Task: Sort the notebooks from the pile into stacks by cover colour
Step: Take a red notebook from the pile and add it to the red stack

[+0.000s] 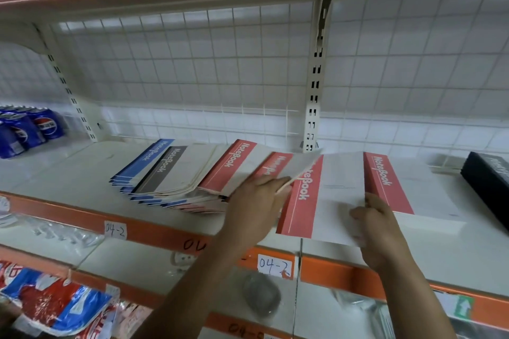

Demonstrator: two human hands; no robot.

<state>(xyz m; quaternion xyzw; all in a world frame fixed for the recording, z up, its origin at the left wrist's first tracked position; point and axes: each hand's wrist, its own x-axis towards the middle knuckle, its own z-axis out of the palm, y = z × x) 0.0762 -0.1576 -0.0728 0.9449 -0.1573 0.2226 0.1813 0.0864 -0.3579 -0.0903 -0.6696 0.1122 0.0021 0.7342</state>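
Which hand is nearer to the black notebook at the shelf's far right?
Right. The right hand, holding a red notebook, is left of the black notebook, beside the red stack; the left hand is farther left, at the mixed pile.

Blue cola cans (24, 129) far left, black box (487, 181) far right, wire grid backing (192, 63)

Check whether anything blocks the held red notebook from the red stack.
Nothing visible does. The red notebook, in the right hand's grip, is directly beside the red stack, with no object between them.
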